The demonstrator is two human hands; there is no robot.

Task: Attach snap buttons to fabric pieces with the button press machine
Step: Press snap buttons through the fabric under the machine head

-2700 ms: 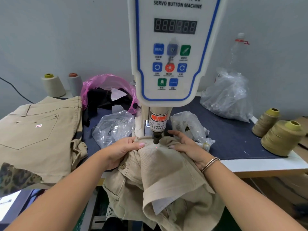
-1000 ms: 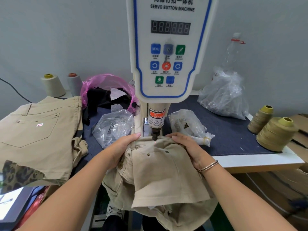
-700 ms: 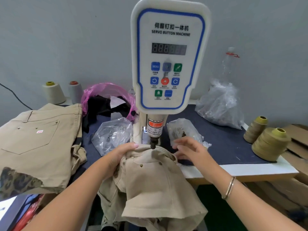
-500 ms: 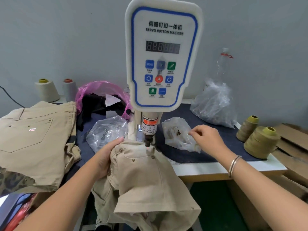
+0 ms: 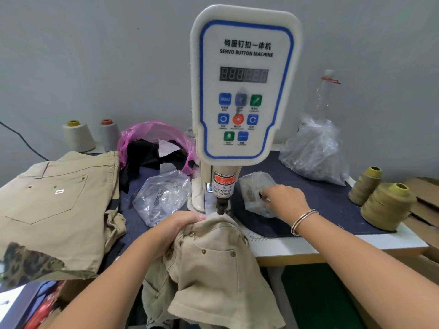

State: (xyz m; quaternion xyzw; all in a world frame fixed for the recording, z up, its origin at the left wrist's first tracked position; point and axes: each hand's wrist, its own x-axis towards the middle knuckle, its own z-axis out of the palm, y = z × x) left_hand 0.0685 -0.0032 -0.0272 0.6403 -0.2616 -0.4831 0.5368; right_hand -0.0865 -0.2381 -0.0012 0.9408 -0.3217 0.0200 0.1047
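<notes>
The white servo button machine (image 5: pixel 244 91) stands at the table's middle, its dark punch (image 5: pixel 221 208) just above a beige garment (image 5: pixel 213 264) that hangs over the table's front edge. Several metal snaps show on the garment's pocket. My left hand (image 5: pixel 171 231) grips the garment's top edge just left of the punch. My right hand (image 5: pixel 285 198) is at a small clear bag of snap parts (image 5: pixel 254 193) to the right of the punch, fingertips pinched at its opening; what they hold is hidden.
A stack of beige shorts (image 5: pixel 54 205) lies on the left. A clear bag (image 5: pixel 164 195), a pink bag with black fabric (image 5: pixel 154 143) and a large clear bag (image 5: pixel 316 153) surround the machine. Thread cones stand back left (image 5: pixel 79 136) and right (image 5: pixel 387 205).
My right hand let go of the garment and moved right to the small clear bag. My left hand stayed holding the garment under the punch.
</notes>
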